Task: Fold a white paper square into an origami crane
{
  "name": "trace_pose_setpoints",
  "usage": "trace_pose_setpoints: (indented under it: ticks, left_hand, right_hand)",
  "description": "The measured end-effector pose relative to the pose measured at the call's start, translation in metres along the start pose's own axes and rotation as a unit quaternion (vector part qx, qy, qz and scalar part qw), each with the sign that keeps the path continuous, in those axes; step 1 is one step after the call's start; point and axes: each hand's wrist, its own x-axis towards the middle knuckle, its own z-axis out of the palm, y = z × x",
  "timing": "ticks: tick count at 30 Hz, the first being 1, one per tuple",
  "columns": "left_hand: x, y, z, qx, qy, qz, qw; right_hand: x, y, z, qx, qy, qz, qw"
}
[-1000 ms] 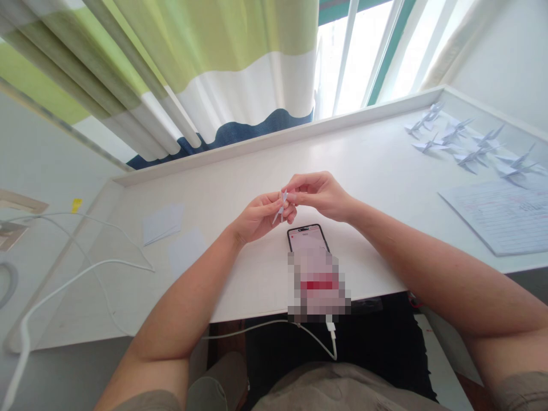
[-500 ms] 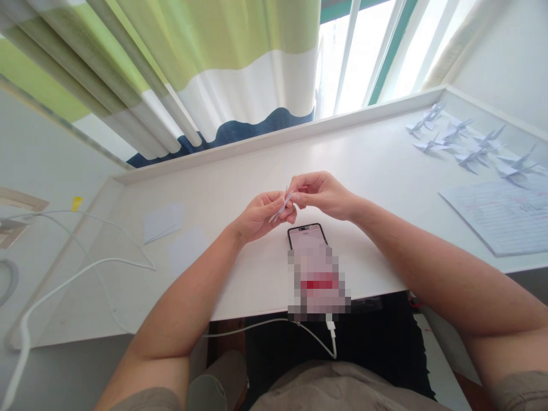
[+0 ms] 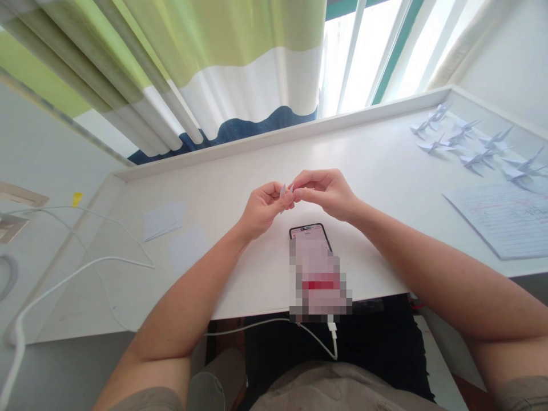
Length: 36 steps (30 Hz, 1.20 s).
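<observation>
Between my two hands is a small piece of folded white paper point(image 3: 283, 190), with thin points of it showing above the fingers. My left hand point(image 3: 266, 209) is closed on it, thumb pressed along its side. The fingertips of my right hand point(image 3: 323, 193) pinch at its right-hand point and meet the left fingers. Most of the paper is hidden behind the fingers. Just below the hands a phone point(image 3: 311, 245) lies face up on the white desk point(image 3: 240, 285), its screen partly blurred out.
Several folded paper cranes point(image 3: 475, 151) stand at the back right. In front of them lie lined, written sheets point(image 3: 509, 222). White paper squares point(image 3: 164, 220) rest on the left, near a white cable point(image 3: 111, 260). A curtain point(image 3: 252, 74) hangs behind the desk's raised rim.
My left hand has turned and its thumb has come over toward the right fingertips. The folded paper now stands more upright and shows less. The view has shifted slightly.
</observation>
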Motion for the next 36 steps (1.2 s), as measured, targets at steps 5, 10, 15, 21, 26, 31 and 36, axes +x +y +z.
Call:
trace_pose_setpoints:
  ticks: [5, 10, 15, 21, 26, 31, 36]
  left_hand:
    - [0.0004, 0.0021, 0.001, 0.012, -0.001, -0.012, 1.0]
    - [0.0022, -0.0008, -0.0047, 0.016, -0.019, -0.026, 0.999]
    - [0.0037, -0.0021, -0.0071, 0.022, -0.033, -0.026, 0.999]
    - [0.0028, 0.001, -0.0018, 0.02, -0.016, -0.015, 1.0]
    - [0.0026, -0.0002, -0.0008, 0.026, 0.0, -0.031, 0.999]
    - [0.0026, -0.0023, 0.0005, 0.027, 0.02, -0.038, 0.999]
    - [0.0008, -0.001, -0.0003, 0.05, 0.023, -0.031, 0.998]
  right_hand:
    - [-0.0002, 0.0039, -0.0013, -0.039, 0.022, -0.023, 0.999]
    - [0.0002, 0.0075, -0.0043, -0.082, 0.019, -0.035, 0.996]
    - [-0.001, 0.0053, 0.001, -0.113, 0.033, -0.051, 0.992]
    - [0.0014, 0.0059, 0.0016, -0.054, 0.059, -0.03, 0.996]
    - [0.0021, 0.007, -0.0045, -0.061, 0.063, -0.01, 0.996]
    - [-0.0011, 0.0044, -0.0001, -0.093, 0.041, -0.009, 0.995]
    - [0.0004, 0.0046, -0.0022, -0.105, 0.034, -0.006, 0.994]
